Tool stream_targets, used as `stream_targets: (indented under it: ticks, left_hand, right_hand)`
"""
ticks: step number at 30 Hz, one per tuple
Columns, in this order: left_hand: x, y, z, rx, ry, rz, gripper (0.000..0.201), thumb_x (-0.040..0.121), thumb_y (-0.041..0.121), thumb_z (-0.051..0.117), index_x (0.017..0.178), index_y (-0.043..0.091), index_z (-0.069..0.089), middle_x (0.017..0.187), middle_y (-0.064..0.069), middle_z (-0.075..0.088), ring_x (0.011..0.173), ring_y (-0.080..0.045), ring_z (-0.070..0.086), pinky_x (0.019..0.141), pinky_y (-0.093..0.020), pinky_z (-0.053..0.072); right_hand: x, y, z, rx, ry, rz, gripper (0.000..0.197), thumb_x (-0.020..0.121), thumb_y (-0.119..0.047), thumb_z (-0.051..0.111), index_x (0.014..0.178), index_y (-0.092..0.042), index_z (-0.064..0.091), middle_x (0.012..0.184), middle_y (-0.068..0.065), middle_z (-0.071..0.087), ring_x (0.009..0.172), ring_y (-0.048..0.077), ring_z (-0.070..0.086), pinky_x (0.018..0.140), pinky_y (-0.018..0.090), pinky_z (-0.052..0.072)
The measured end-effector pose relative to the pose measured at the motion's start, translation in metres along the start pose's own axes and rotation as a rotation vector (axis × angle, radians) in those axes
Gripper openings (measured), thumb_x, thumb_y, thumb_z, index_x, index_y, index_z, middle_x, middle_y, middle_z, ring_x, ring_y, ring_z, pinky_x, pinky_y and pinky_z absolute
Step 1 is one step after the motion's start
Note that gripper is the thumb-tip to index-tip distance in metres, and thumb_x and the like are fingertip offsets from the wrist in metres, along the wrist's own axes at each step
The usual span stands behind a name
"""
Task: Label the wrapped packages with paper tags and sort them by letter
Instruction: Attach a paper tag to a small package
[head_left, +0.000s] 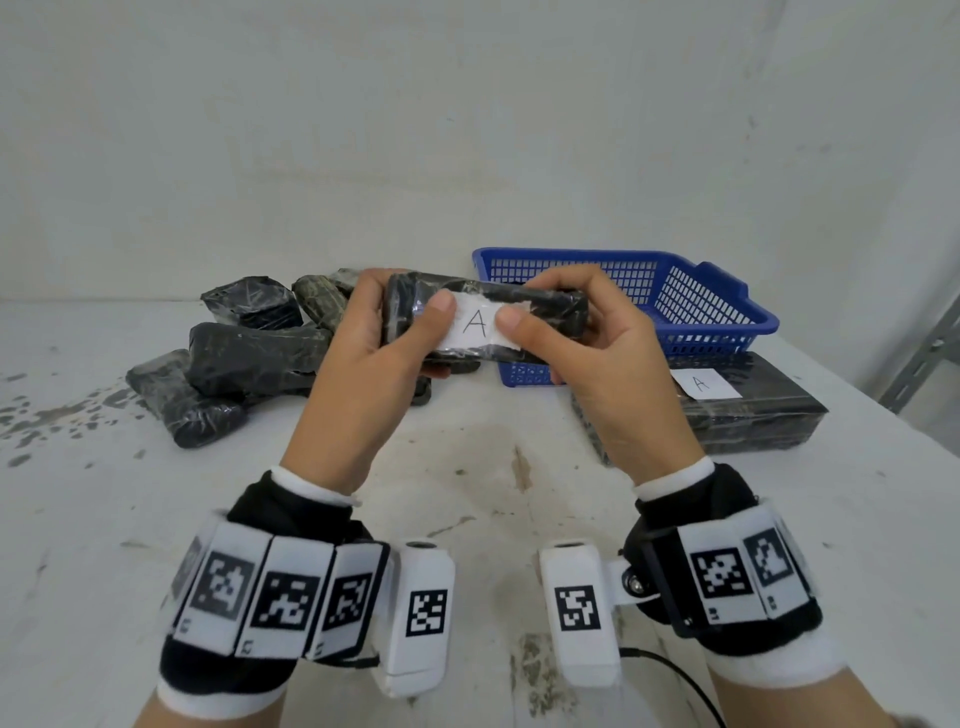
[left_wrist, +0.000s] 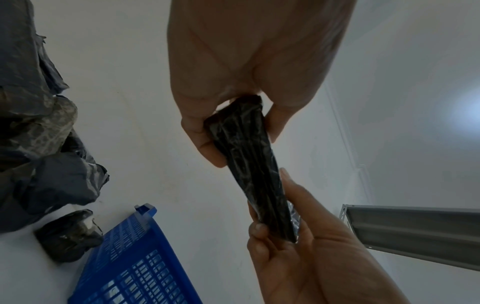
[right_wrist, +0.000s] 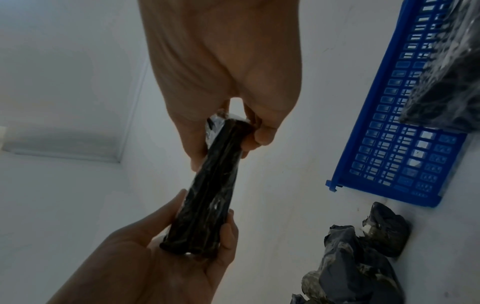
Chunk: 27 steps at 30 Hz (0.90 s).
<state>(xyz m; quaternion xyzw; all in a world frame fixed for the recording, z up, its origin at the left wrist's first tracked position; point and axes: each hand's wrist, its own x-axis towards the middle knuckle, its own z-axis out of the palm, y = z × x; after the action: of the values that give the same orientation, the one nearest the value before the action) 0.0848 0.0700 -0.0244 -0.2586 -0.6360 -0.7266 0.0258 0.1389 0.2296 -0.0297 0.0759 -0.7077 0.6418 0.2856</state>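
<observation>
Package (head_left: 488, 322) before blue basket (head_left: 717, 306)

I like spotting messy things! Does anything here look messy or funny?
Yes. The unlabelled black plastic-wrapped packages lie in a jumbled heap on the left of the white table, leaning on each other. The table has dark chipped blotches at its left edge. The white paper tag marked A on the held package looks straight.

Bare storeroom/packing area: stained white worktop (head_left: 467, 467), plain walls (head_left: 467, 130), metal shelving upright (head_left: 919, 364), blue sorting basket (head_left: 717, 312).
</observation>
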Motion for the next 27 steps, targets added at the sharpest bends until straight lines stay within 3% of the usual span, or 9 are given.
stream_targets:
  ticks: [4, 7, 8, 10, 13, 16, 20, 23, 27]
  left_hand:
    - [-0.0013, 0.0024, -0.0009, 0.074, -0.028, 0.05, 0.014, 0.096, 0.023, 0.057, 0.106, 0.014, 0.051, 0.095, -0.006, 0.058, 0.085, -0.019, 0.061, 0.072, -0.038, 0.056]
    - [-0.0021, 0.0024, -0.0006, 0.095, -0.035, 0.007, 0.018, 0.094, 0.034, 0.056, 0.103, 0.019, 0.052, 0.086, -0.002, 0.061, 0.068, -0.02, 0.068, 0.049, -0.03, 0.051]
    - [-0.002, 0.0021, -0.0007, 0.093, -0.031, 0.006, 0.016, 0.094, 0.035, 0.056, 0.099, 0.02, 0.052, 0.083, -0.005, 0.06, 0.061, -0.021, 0.066, 0.044, -0.027, 0.046]
    - [-0.0008, 0.001, -0.0004, 0.041, 0.0, 0.019, 0.014, 0.095, 0.031, 0.056, 0.092, 0.018, 0.052, 0.083, -0.013, 0.055, 0.062, -0.027, 0.056, 0.048, -0.027, 0.044]
    - [0.0011, 0.0032, -0.0023, -0.091, 0.062, 0.031, 0.018, 0.097, 0.025, 0.055, 0.082, 0.017, 0.051, 0.088, -0.015, 0.054, 0.071, -0.025, 0.054, 0.054, -0.028, 0.048]
    - [0.0009, 0.0064, -0.0027, -0.136, 0.046, 0.051, 0.008, 0.088, 0.016, 0.057, 0.091, 0.023, 0.054, 0.092, -0.006, 0.059, 0.078, -0.019, 0.062, 0.058, -0.028, 0.051]
    - [0.0026, 0.0024, -0.0019, -0.206, 0.132, -0.028, 0.041, 0.095, 0.007, 0.054, 0.128, 0.026, 0.04, 0.104, -0.006, 0.063, 0.086, -0.017, 0.067, 0.068, -0.032, 0.053]
    - [0.004, 0.0019, -0.0023, -0.181, 0.115, -0.056, 0.028, 0.095, 0.006, 0.052, 0.121, 0.017, 0.053, 0.105, -0.007, 0.063, 0.085, -0.017, 0.065, 0.065, -0.03, 0.052]
    - [0.0029, 0.0012, -0.0029, -0.148, 0.096, -0.057, 0.014, 0.096, 0.007, 0.053, 0.107, 0.016, 0.055, 0.105, -0.009, 0.064, 0.087, -0.019, 0.065, 0.065, -0.031, 0.051]
  right_hand:
    - [0.002, 0.0045, 0.0016, -0.032, -0.013, -0.056, 0.026, 0.082, -0.011, 0.08, 0.097, -0.022, 0.062, 0.09, -0.011, 0.066, 0.087, 0.009, 0.065, 0.08, 0.026, 0.055]
    - [0.0022, 0.0059, 0.001, -0.048, -0.015, -0.077, 0.026, 0.083, -0.008, 0.079, 0.097, -0.022, 0.061, 0.093, -0.008, 0.067, 0.089, 0.011, 0.067, 0.082, 0.029, 0.056]
    - [0.0019, 0.0053, 0.0013, -0.049, -0.021, -0.088, 0.028, 0.084, -0.009, 0.078, 0.103, -0.023, 0.061, 0.099, -0.005, 0.068, 0.093, 0.011, 0.068, 0.083, 0.028, 0.056]
    - [0.0014, 0.0042, 0.0033, -0.026, -0.031, -0.076, 0.046, 0.088, -0.023, 0.076, 0.127, -0.031, 0.052, 0.115, 0.007, 0.066, 0.101, 0.018, 0.069, 0.086, 0.031, 0.056]
    - [0.0023, 0.0019, 0.0044, 0.065, 0.007, 0.053, 0.065, 0.094, -0.046, 0.063, 0.149, -0.038, 0.031, 0.113, 0.012, 0.067, 0.083, 0.023, 0.068, 0.071, 0.031, 0.057]
    - [0.0031, -0.0002, 0.0043, 0.062, -0.001, 0.042, 0.04, 0.099, -0.021, 0.058, 0.138, -0.021, 0.052, 0.113, 0.017, 0.067, 0.073, 0.015, 0.065, 0.067, 0.025, 0.055]
    - [0.002, -0.002, 0.0036, 0.062, -0.009, 0.015, 0.024, 0.099, -0.015, 0.058, 0.122, -0.022, 0.061, 0.111, 0.023, 0.068, 0.076, 0.018, 0.065, 0.075, 0.027, 0.058]
    - [0.0015, -0.0033, 0.0042, 0.052, -0.014, -0.002, 0.018, 0.098, -0.012, 0.06, 0.114, -0.02, 0.061, 0.108, 0.03, 0.065, 0.076, 0.022, 0.063, 0.071, 0.028, 0.058]
    - [0.0005, -0.003, 0.0049, 0.013, -0.043, -0.015, 0.013, 0.091, -0.023, 0.065, 0.103, -0.025, 0.063, 0.095, 0.008, 0.069, 0.075, 0.015, 0.063, 0.068, 0.027, 0.057]
